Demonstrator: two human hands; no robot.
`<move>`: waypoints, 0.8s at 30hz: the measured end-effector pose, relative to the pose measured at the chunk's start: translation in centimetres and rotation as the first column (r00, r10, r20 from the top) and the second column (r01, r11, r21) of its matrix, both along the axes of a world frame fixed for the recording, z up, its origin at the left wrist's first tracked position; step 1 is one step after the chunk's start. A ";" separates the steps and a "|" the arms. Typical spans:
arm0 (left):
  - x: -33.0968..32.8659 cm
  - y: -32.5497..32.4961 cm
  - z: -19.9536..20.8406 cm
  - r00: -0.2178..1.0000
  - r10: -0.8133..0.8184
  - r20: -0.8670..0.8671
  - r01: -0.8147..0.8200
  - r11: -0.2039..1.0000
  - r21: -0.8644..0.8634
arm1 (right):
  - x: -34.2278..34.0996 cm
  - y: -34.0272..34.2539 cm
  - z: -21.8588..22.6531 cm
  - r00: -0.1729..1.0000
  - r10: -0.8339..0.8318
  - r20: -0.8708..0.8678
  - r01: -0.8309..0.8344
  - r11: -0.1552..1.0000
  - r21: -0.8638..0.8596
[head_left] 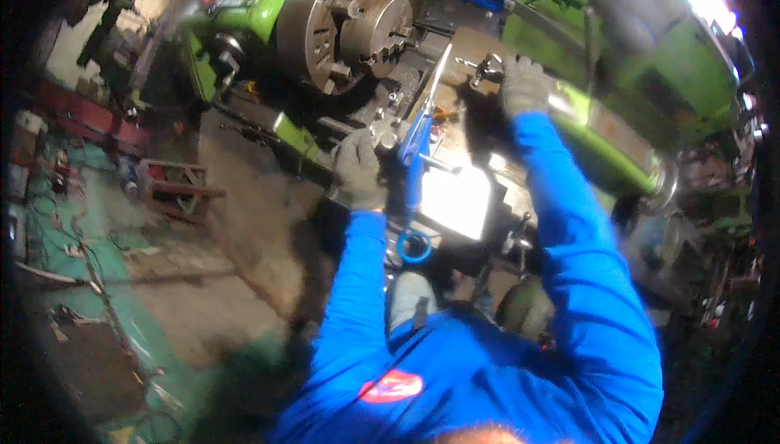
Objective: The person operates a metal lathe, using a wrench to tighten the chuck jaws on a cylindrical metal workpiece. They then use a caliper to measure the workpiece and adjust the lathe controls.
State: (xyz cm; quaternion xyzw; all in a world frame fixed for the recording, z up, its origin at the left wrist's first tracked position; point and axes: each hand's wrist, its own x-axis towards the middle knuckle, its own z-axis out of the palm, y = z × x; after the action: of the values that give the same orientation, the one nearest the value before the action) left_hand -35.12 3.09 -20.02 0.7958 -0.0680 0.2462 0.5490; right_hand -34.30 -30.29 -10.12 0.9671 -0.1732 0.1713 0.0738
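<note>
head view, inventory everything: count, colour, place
Lathe: one, green, top
Large disc: one, grey, upper middle
Small disc: one, grey, beside it
Long tool: one, blue, centre
Ring: one, blue, below tool
Sheet: one, white, beside tool
Metal fitting: one, grey, upper centre
Rack: one, reddish, left
Floor: one, greenish, lower left
Clutter: uncountable, mixed, edges
Sleeves: two, blue, lower middle
Left hand: one, grey glove, left of tool
Right hand: one, grey glove, near fitting

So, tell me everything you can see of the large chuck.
The large chuck is a thick, slotted disc, grey-brown and metallic-looking, with blocky jaws standing off its face. It stands on edge beside the green headstock, facing picture right. A smaller round metal piece sits before it, apparently gripped. Neither the left hand nor the right hand touches it.
</note>
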 end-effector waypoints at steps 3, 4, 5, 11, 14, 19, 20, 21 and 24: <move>-0.5 0.1 1.2 0.995 0.066 0.078 -0.078 0.985 0.153 | -0.9 -0.6 0.3 0.994 -0.102 -0.026 0.103 0.995 0.006; -0.3 0.1 1.0 0.998 0.057 0.034 -0.061 0.990 0.127 | -1.0 -1.0 0.3 0.992 -0.123 -0.043 0.123 0.992 0.010; -0.2 0.1 0.8 0.999 0.044 -0.013 -0.042 0.994 0.101 | -0.9 -1.5 0.0 0.987 -0.145 -0.062 0.146 0.989 0.014; 0.1 0.8 0.6 0.988 -0.087 -0.131 0.077 0.994 -0.080 | -0.4 -2.3 -2.4 0.990 -0.139 0.036 0.138 0.990 0.024; -0.2 1.4 5.8 0.941 -0.284 -0.182 0.187 0.889 -0.418 | -0.1 -1.6 -0.5 0.961 -0.231 -0.155 0.239 0.970 0.038; 8.2 1.1 11.6 0.887 -0.440 0.139 0.403 0.886 0.231 | -0.3 -0.1 1.5 0.932 -0.278 -0.233 0.301 0.951 0.066; 10.1 -0.3 12.0 0.832 -0.528 0.172 0.466 0.832 0.299 | -0.3 -0.8 0.9 0.934 -0.279 -0.224 0.297 0.953 0.051; 12.1 -2.1 12.0 0.757 -0.606 0.242 0.516 0.783 0.346 | 0.0 -1.2 0.4 0.940 -0.268 -0.213 0.283 0.958 0.041; 15.3 -8.5 12.5 0.615 -0.782 0.100 0.645 0.572 0.507 | -0.1 -1.1 -0.4 0.959 -0.239 -0.149 0.234 0.971 -0.050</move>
State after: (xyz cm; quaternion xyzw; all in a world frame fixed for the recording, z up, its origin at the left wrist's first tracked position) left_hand -19.85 -5.41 -7.50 0.7457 -0.5254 0.1019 0.3968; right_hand -34.37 -31.38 -10.51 0.9484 -0.2785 0.0888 0.1225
